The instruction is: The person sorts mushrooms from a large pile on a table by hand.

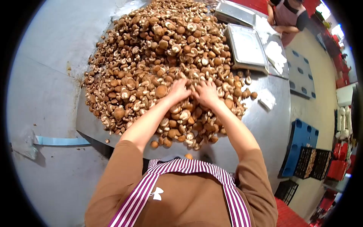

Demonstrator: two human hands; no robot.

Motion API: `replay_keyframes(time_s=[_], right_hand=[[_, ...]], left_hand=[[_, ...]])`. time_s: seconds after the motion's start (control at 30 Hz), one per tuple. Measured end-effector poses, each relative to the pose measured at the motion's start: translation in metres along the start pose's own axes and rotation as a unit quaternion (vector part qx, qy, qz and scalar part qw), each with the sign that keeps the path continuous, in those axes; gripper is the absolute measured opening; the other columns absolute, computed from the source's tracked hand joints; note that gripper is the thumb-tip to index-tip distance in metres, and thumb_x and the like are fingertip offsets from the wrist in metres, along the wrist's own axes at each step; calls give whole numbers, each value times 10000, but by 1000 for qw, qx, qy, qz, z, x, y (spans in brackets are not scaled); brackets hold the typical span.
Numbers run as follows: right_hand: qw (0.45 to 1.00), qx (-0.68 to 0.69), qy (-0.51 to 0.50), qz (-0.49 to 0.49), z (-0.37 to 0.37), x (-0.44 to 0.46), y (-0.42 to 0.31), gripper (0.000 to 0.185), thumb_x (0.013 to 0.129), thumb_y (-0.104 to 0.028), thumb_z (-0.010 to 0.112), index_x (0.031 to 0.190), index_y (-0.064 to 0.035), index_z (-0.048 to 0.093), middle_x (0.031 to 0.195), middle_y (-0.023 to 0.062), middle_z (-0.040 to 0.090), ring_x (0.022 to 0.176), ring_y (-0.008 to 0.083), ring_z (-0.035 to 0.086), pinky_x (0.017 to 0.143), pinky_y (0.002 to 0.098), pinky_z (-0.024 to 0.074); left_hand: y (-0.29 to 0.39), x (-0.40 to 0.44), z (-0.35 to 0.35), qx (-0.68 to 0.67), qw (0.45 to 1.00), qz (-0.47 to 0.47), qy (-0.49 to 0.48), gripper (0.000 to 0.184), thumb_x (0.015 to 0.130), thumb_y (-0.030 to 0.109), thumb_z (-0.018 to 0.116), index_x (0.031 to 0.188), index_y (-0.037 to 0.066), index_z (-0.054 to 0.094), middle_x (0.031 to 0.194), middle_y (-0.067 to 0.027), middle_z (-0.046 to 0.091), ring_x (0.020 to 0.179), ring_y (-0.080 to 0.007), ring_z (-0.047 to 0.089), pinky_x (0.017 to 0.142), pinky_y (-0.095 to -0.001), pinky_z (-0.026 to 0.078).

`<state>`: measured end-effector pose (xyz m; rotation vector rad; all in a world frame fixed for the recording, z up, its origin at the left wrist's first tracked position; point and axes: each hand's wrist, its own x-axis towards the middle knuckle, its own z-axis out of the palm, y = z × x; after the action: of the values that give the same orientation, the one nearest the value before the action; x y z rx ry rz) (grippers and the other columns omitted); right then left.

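Mushrooms (166,64), brown-capped with pale stems, lie in a broad pile on a metal table (274,98), and this pile serves as the landmark for everything else. It rises highest on its far side and thins toward the wearer (189,196), where a few loose ones sit on bare metal.

Both of the wearer's hands are at the pile's near slope, side by side. The left hand (179,91) touches the mushrooms with its fingers bent inward; the right hand (206,92) rests just beside it, fingers curled downward among the caps. The fingertips of both are partly hidden, so one cannot tell whether either hand is clamped on a mushroom or merely touching. Their closeness suggests that both attend to the same small patch, and the forearms stretch forward over the near part of the pile probably because that patch lies beyond its front edge.

Right of the pile stands a flat rectangular tray (249,66), with a second tray (232,19) farther along the pile's right side; set there, they appear to be close by without covering the mushrooms. White plastic (275,55) lies beyond the nearer tray, and a small white bundle (267,99) rests apart from the pile's right edge. Another person (291,15) stands past the trays, to the pile's far right.
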<state>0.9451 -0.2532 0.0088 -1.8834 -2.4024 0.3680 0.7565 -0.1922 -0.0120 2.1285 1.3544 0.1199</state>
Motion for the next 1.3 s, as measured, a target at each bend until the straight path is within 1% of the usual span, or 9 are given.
replay_keyframes(time_s=[0.13,0.23,0.4,0.6,0.73,0.83,0.97,1.2,1.3], right_hand=[[964,240,-106,-39,-36,-6,40,499,925,-461,668,1272,-103,693,1319,193,627,1208,374,601,1064,480,452],[966,255,-23,-25,-53,27,63,481,940,-427,670,1234,-47,687,1254,199,663,1189,349,620,1036,455,483],[980,133,149,-5,-38,129,91,544,904,-384,695,1305,-30,595,1176,194,661,1140,377,601,985,495,475],[980,106,161,52,13,178,39,943,819,-420,797,1562,-100,313,1337,290,525,1218,397,531,1092,531,382],[974,111,165,-109,18,150,19,853,793,-330,812,1524,-216,387,1296,267,520,1135,434,570,990,524,467],[969,202,-60,-130,-20,112,8,730,849,-325,767,1484,-151,452,1363,262,503,1208,449,543,1088,526,403],[963,122,55,-233,4,58,16,368,935,-326,662,1215,-89,675,1282,190,588,1231,385,525,1165,514,327],[943,279,-10,-182,-34,-14,17,275,913,-236,705,1133,-72,690,1357,141,577,1220,366,550,1079,473,416],[931,341,-39,-123,-45,-9,26,233,937,-218,682,1048,-16,717,1242,163,651,1141,359,616,994,468,489]], left_hand=[[12,-22,-38,-119,990,71,18,277,901,340,715,1054,114,761,1012,-79,733,969,-263,685,924,-405,530],[-9,8,-60,-154,980,-39,122,216,933,304,684,1028,117,739,1071,-52,711,1030,-191,650,979,-417,513],[-84,79,-69,-75,940,-145,301,569,894,376,704,1352,58,591,1444,-176,505,1330,-342,480,1122,-434,393],[-52,102,-63,-19,958,-264,114,930,843,586,715,1565,118,361,1581,-193,365,1462,-400,318,1214,-523,269],[-88,76,-30,-100,974,-112,172,886,780,498,778,1480,51,469,1450,-189,526,1373,-378,447,1148,-475,360],[-84,34,-36,67,995,-53,55,693,809,370,751,1390,46,556,1499,-185,478,1456,-361,359,1198,-455,325],[-43,-21,-69,71,996,30,-55,323,919,240,656,1174,50,708,1334,-152,593,1301,-322,511,1105,-444,416],[-55,-89,-73,-10,998,50,32,250,917,171,671,1140,71,725,1157,-79,686,1217,-270,573,1111,-462,417],[-64,-97,-73,-46,993,59,92,135,872,162,722,957,64,763,989,-94,745,973,-289,666,912,-416,515]])
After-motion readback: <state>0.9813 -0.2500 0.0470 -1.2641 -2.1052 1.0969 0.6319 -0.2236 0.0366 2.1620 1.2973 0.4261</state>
